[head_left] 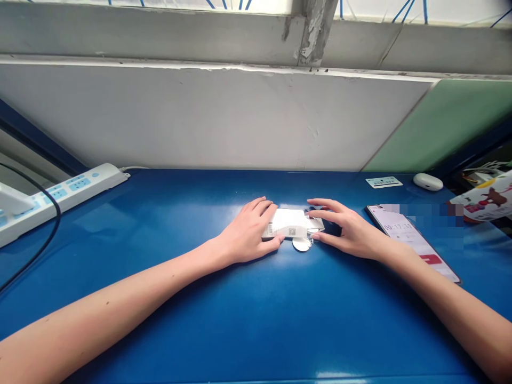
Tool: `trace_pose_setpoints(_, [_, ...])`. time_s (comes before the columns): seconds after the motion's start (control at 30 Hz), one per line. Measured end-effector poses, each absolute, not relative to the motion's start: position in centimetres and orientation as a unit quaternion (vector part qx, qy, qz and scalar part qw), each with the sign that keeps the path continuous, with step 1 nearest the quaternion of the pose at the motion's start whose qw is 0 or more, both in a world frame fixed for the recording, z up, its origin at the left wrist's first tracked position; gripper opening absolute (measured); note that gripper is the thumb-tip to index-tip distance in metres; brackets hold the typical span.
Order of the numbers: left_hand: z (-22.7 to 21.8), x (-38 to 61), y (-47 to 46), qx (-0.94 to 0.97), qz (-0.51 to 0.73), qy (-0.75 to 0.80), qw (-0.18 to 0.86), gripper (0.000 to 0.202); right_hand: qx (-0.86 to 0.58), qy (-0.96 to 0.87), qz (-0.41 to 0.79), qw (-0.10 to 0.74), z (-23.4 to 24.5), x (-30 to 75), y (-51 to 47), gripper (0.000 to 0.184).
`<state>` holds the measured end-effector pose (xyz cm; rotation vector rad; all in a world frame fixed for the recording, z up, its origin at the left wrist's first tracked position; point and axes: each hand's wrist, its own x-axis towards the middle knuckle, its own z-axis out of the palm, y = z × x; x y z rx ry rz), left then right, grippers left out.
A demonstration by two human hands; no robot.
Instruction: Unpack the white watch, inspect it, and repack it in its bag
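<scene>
A small flat white box [290,218] with a QR code and a barcode on its near side lies on the blue table. My left hand [254,229] grips its left end, thumb along the near side and fingers over the far side. Around the right end, my right hand [340,226] is held with fingers and thumb apart. Between them, white flaps [316,223] stick out of the box; whether the fingertips touch them I cannot tell. A round white tab [301,245] shows at the box's near right corner.
To the right lies a phone [416,240] with a timer on its screen, partly under my right forearm. Behind it are a white card [384,182], a white earbud case [428,182] and a printed package [488,197]. A power strip [80,186] and a black cable [58,213] are at left.
</scene>
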<state>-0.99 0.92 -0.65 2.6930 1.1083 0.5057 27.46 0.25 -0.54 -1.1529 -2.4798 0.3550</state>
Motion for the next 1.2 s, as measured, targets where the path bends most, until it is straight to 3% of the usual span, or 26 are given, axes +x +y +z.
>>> trace_pose_setpoints(0.5, [-0.8, -0.9, 1.0, 0.907, 0.167, 0.379, 0.083, 0.052, -0.425, -0.888, 0.1, 0.146, 0.9, 28.2, 0.0, 0.029])
trace_pose_setpoints(0.67, [-0.8, -1.0, 1.0, 0.91, 0.169, 0.37, 0.084, 0.052, -0.428, -0.882, 0.098, 0.168, -0.1, 27.3, -0.3, 0.037])
trace_pose_setpoints(0.93, [-0.6, -0.9, 1.0, 0.908, 0.156, 0.381, 0.078, 0.046, -0.433, -0.88, 0.089, 0.173, -0.2, 27.0, -0.2, 0.026])
trace_pose_setpoints(1.2, [-0.4, -0.8, 1.1, 0.909, 0.144, 0.384, 0.072, 0.043, -0.483, -0.838, 0.086, 0.24, 0.4, 28.6, 1.0, 0.026])
